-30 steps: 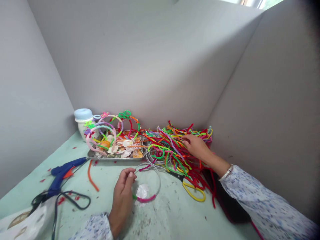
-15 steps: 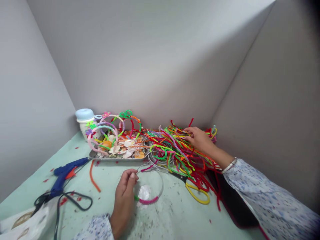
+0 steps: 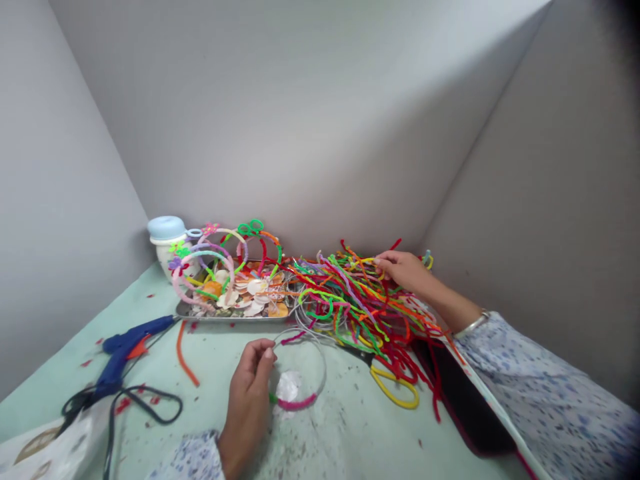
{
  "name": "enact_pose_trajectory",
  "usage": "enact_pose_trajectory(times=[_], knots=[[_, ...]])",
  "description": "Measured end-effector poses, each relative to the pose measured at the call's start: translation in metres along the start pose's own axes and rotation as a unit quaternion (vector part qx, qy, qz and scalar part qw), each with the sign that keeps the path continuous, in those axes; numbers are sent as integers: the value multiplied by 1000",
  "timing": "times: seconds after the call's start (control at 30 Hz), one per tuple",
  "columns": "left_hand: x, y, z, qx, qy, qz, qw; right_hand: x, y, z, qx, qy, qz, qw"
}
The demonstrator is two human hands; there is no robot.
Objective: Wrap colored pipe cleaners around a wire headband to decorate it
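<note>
My left hand (image 3: pixel 253 383) pinches a thin wire hoop (image 3: pixel 324 363) between thumb and fingers, low over the table. Part of the hoop's near side is wrapped in magenta pipe cleaner (image 3: pixel 297 403), with a bit of green beside my fingers. At the far right side of a tangled heap of coloured pipe cleaners (image 3: pixel 345 287), my right hand (image 3: pixel 403 270) has its thumb and fingertips closed on a yellow pipe cleaner (image 3: pixel 369 261). Its other end is lost among the strands. A whitish round patch (image 3: pixel 289 385) lies within the hoop's outline.
A metal tray (image 3: pixel 240 320) holds shell-like discs and decorated hoops, with a blue-lidded white jar (image 3: pixel 167 240) behind. On the left lie a blue glue gun (image 3: pixel 127 347), its black cord and an orange pipe cleaner (image 3: pixel 184 357). Yellow-handled scissors (image 3: pixel 395 390) and a black object (image 3: pixel 465 407) lie right.
My right hand has shifted right across the heap, and its fingers have closed on a yellow strand. A red strand near it has shifted too. My left hand stays on the hoop.
</note>
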State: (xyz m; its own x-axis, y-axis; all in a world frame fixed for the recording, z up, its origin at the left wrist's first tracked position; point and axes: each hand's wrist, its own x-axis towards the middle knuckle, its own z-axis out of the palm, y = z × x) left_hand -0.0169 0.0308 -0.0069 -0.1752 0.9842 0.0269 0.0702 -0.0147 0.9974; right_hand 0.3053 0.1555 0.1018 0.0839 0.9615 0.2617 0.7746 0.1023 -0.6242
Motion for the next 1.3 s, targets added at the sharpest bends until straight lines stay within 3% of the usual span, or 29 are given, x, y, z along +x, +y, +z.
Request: enact_pose_trajectory(times=[0.23,0.47,0.8,1.17,1.3], knots=[[1,-2,1,-5,-11,4,1000,2,-1,-14,205,4,45,978],[1,-1,1,-6,-4,8,1000,6,-14,-33,333,33,52,941],[0,-1,1,-4,-7,8,1000,2,-23,-34,409,31,60,910],[1,-3,0,18,-16,9,1000,8,-45,-51,453,152,-5,878],[-3,1,-1,55,-11,32,998,-8,-59,-51,484,178,-25,857]])
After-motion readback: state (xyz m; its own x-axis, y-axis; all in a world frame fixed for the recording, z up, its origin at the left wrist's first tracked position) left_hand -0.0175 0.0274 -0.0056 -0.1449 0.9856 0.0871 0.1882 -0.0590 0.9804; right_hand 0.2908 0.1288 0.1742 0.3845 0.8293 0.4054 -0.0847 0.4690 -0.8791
